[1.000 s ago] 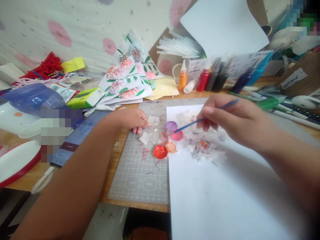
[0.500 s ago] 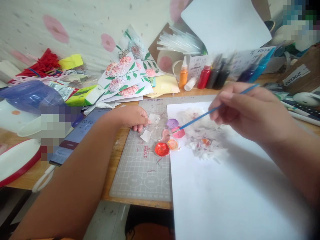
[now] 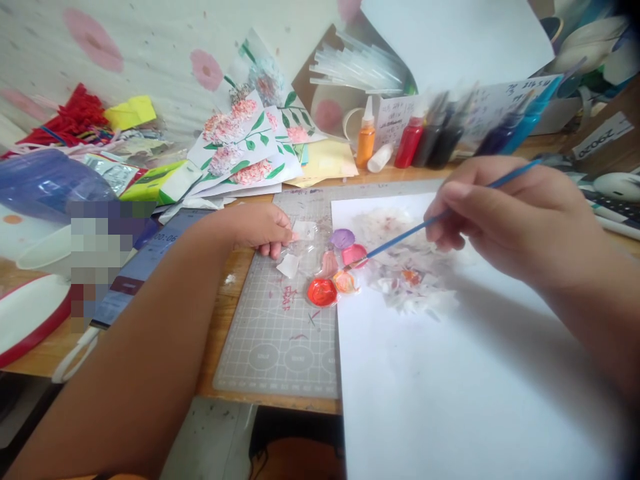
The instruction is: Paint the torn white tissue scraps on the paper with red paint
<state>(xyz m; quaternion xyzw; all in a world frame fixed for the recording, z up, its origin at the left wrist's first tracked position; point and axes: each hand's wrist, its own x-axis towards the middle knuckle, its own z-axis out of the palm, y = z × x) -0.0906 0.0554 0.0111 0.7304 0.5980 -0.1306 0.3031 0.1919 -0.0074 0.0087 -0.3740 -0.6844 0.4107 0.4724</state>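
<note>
Paint blobs [image 3: 323,292] wet, glossy; white paper sheet [image 3: 450,387] matt, smooth; cutting mat [image 3: 280,333] matt plastic; tabletop [image 3: 220,327] wood.

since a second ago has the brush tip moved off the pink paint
No. The brush tip sits at the pink paint as before; the right hand barely shifted against it.

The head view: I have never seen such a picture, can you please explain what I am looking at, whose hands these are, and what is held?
The picture comes from one camera worn on a person's head, looking forward and down, so both bare hands belong to that person. There is no machine. The right hand holds a thin blue paintbrush; its tip is at a pink blob of paint. The left hand pinches the edge of a clear plastic sheet that carries the paint blobs: purple, pink, red and orange. This lies on a grey cutting mat, beside a white paper with a pale painted patch. Behind stand paint bottles and flower pictures.
</note>
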